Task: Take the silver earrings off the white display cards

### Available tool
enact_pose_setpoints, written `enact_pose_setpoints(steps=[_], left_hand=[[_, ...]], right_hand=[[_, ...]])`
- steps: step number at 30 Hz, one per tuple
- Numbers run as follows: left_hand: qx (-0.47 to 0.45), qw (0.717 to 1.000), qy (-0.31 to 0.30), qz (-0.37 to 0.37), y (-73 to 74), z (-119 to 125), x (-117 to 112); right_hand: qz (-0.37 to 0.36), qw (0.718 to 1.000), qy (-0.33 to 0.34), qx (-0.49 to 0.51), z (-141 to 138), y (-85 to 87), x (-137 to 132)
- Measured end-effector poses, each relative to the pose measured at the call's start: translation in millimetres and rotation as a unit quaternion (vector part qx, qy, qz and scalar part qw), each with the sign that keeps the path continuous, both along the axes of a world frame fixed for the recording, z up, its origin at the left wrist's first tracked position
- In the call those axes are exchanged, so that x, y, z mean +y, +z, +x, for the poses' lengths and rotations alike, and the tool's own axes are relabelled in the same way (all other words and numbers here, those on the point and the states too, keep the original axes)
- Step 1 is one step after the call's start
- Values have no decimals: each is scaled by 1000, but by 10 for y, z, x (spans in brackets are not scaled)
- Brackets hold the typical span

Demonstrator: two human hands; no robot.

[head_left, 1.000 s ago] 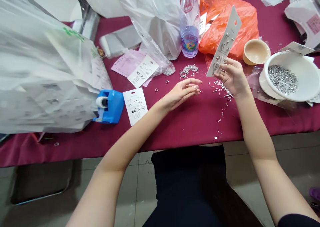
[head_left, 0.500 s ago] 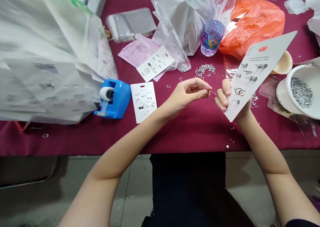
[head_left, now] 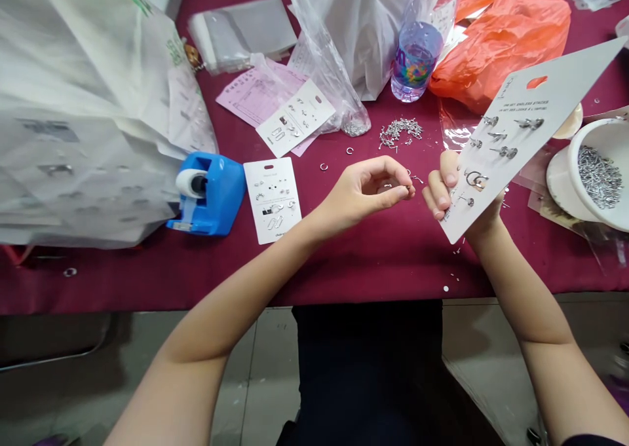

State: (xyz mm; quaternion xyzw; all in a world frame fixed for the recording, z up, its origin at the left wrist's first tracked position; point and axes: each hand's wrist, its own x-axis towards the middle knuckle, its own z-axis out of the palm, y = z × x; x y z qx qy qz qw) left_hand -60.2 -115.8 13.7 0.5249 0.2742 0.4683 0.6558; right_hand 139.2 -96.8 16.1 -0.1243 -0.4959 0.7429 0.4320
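Note:
My left hand (head_left: 366, 194) pinches a tiny silver earring part (head_left: 407, 189) between thumb and forefinger, close to the card. My right hand (head_left: 445, 194) grips the lower corner of a white earring display card (head_left: 515, 131), tilted up towards me. Silver studs and rings sit in rows on the card, and my fingers hide part of its lower end. Just past my left fingertips lies a small heap of loose silver pins (head_left: 400, 131) on the maroon tablecloth (head_left: 373, 256).
Flat on the cloth are a white earring card (head_left: 272, 200) and another (head_left: 295, 118) on pink paper (head_left: 240, 92). A blue tape dispenser (head_left: 209, 194) stands left, beside a large white plastic bag (head_left: 83, 105). A white bowl (head_left: 594, 174) holds silver parts; a water bottle (head_left: 415, 59) and an orange bag (head_left: 501, 40) stand behind.
My right hand has turned the card from a steep, narrow view to face me. My left fingers have closed into a pinch near it. The view has shifted, moving the table contents left.

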Motion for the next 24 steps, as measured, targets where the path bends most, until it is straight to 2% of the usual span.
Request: enact_pose_setpoints(steps=[7,9,11,14,17,20,24], left_hand=[[43,998,42,22,-13,-8,13],[48,998,46,22,-10,-4,7],[57,997,49,19,-3,0,1],[75,995,65,12,6,-2,2],[89,994,68,7,0,-9,15],[97,994,52,-9,-25,-12,29],[101,993,44,-39,-69,-12,50]], right_hand=[[-11,1000,17,10,35,29,8],[2,999,-14,-30,63,32,6],[60,991,-72,-92,95,26,0],[201,956,-144,-155,129,34,-39],[297,918,-197,-174,112,92,-136],[375,882,-214,-189,48,142,-240],[467,831,-228,-197,-36,81,-277]])
